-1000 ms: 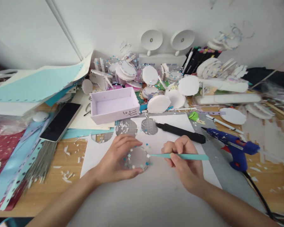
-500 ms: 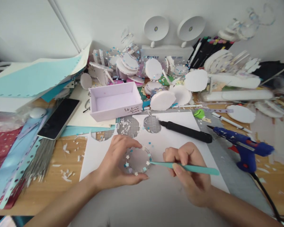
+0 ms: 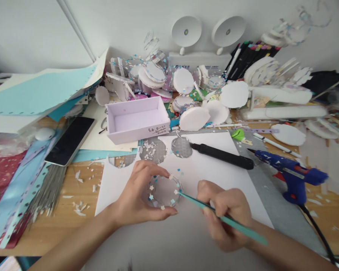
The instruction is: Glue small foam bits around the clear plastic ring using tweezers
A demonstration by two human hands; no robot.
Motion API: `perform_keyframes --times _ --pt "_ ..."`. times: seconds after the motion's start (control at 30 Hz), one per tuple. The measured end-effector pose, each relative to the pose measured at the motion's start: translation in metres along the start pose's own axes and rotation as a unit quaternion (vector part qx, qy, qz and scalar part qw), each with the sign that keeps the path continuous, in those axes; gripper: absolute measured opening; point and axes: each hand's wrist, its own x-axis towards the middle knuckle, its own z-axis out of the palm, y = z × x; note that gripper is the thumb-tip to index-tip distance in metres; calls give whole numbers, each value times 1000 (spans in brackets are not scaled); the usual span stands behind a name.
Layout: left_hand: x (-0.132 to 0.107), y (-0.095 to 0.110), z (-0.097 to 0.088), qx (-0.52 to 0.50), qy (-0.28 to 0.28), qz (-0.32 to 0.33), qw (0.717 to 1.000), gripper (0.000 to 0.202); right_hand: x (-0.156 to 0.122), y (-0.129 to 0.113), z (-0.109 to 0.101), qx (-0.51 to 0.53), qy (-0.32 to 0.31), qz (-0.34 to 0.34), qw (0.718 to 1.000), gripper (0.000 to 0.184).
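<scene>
My left hand point(image 3: 135, 199) curls round a small clear disc point(image 3: 164, 191) whose rim is dotted with tiny blue and white stars, holding it on a white paper sheet point(image 3: 214, 177). My right hand point(image 3: 227, 218) is closed on thin teal tweezers point(image 3: 223, 218). Their tip touches the disc's right rim, and the handle slants down to the right. Two round cut-outs point(image 3: 153, 149) in the paper lie just above the disc.
A black pen-like tool point(image 3: 223, 156) and a blue glue gun point(image 3: 288, 173) lie to the right. A lilac open box point(image 3: 135, 122), a phone point(image 3: 70, 141), stacked blue paper point(image 3: 39, 94) and several white foam discs point(image 3: 193, 118) crowd the back. Paper scraps litter the wooden desk point(image 3: 73, 203).
My right hand swung the tweezers from level to slanting down-right and dropped toward me, the tip staying at the disc's rim. My left hand kept hold of the disc.
</scene>
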Motion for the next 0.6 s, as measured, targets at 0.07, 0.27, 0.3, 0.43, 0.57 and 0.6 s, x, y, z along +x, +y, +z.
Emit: perform_keyframes --times 0.07,0.27,0.3,0.43,0.57,0.6 --pt "1 1 0 -5 2 -4 1000 59 1 0 -2 -49 -37 -44 997 31" --pt "2 3 -1 -24 2 -11 1000 57 0 1 -3 -107 -52 -85 989 30" --pt "2 3 -1 -28 1 -11 1000 58 0 0 -3 -102 -55 -81 990 30" --pt "1 2 -2 -63 -3 -22 998 57 1 -4 -3 -18 -6 -31 999 24" --pt "1 3 -6 -171 -40 -66 982 53 -2 -5 -5 88 63 43 993 7" --pt "1 3 -8 -204 -50 -83 974 53 -3 -4 -7 99 69 50 991 10"
